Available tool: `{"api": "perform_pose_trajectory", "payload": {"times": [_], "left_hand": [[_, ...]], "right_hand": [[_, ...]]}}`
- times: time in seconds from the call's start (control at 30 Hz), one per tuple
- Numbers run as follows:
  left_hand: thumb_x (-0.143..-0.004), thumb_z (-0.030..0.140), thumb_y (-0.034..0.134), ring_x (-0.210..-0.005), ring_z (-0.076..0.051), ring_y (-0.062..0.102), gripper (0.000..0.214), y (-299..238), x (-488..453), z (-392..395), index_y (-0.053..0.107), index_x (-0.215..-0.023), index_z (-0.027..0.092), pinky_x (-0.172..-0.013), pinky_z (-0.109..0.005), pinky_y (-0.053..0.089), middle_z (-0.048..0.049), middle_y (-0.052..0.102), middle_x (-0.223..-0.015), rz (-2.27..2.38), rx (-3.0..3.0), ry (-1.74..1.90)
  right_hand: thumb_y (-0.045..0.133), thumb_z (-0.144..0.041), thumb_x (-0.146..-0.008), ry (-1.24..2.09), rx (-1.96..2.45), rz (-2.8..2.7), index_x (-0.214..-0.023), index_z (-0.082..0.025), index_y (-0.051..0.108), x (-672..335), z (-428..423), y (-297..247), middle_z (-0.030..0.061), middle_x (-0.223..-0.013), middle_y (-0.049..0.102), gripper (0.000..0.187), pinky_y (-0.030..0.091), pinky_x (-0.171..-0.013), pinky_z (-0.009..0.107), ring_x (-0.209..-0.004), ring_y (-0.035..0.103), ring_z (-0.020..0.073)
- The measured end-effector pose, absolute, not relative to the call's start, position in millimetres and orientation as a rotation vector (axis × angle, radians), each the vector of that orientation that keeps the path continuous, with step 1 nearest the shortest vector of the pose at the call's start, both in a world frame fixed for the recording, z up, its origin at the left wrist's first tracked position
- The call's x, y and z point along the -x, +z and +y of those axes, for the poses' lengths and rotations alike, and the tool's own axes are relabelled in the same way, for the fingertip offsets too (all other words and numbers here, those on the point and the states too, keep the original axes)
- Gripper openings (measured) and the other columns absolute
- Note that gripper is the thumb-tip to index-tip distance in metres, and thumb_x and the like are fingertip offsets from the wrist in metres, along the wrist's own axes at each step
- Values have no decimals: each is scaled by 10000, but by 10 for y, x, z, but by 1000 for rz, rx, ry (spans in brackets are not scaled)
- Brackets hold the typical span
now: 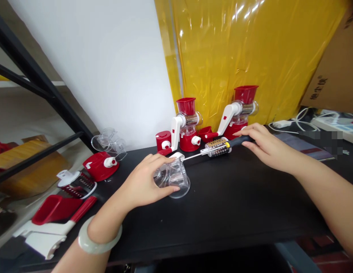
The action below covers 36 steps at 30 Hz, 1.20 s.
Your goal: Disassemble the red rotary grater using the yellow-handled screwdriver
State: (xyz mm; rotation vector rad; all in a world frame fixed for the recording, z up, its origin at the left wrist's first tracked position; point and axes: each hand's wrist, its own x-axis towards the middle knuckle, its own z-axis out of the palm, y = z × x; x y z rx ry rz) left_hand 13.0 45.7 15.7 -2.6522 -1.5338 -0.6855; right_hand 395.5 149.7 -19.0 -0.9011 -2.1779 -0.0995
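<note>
My left hand [144, 182] is wrapped round a clear plastic housing [173, 178] lying on the black table [222, 204]; a pale bangle sits on that wrist. My right hand [264, 146] grips the black and yellow handle of a screwdriver [236, 142]. Its thin shaft runs left to the white end of the housing. A perforated metal grater drum [218, 147] lies right beside the screwdriver shaft.
Two assembled red and white rotary graters [186, 125] [239, 112] stand at the back by a yellow plastic sheet. Loose red bases [99, 165], a blade drum [76, 184], clear housings [109, 142] and a red hopper with white crank [52, 218] lie at left. Cables and a cardboard box sit at right.
</note>
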Motion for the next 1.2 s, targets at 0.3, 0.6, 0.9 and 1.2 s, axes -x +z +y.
{"api": "perform_pose_trajectory", "payload": {"times": [0.3, 0.6, 0.9, 1.2], "left_hand": [[-752, 504, 805, -1064, -276, 579, 649, 150, -118, 466, 616, -1309, 231, -956, -429, 485, -88, 662, -1118, -1533, 2657, -684], [-744, 499, 810, -1051, -276, 587, 642, 153, -126, 458, 620, -1298, 236, -943, -424, 491, -86, 663, -1109, -1522, 2653, -681], [-748, 493, 809, -1047, -270, 580, 638, 162, -120, 459, 618, -1299, 234, -946, -420, 485, -81, 657, -1111, -1546, 2651, -668], [-747, 497, 811, -1066, -268, 576, 648, 151, -128, 465, 622, -1304, 224, -960, -413, 477, -82, 658, -1115, -1533, 2663, -689]], "right_hand": [[599, -246, -909, -234, 849, -2093, -1372, -314, 576, -3912, 1462, -151, 125, -1470, 522, 469, 442, -1098, 599, -1346, 516, 373], [551, -336, -915, -395, 1042, -2269, -1000, -283, 730, -3957, 1459, -230, 81, -974, 737, 206, 562, -765, 470, -896, 699, 316], [455, -336, -993, -318, 959, -2188, -1259, -236, 626, -3883, 1377, -172, 143, -1129, 567, 332, 488, -957, 547, -1084, 561, 342], [636, -280, -892, -396, 848, -2078, -1091, -266, 725, -3895, 1412, -154, 151, -1193, 602, 219, 476, -947, 591, -1118, 568, 391]]}}
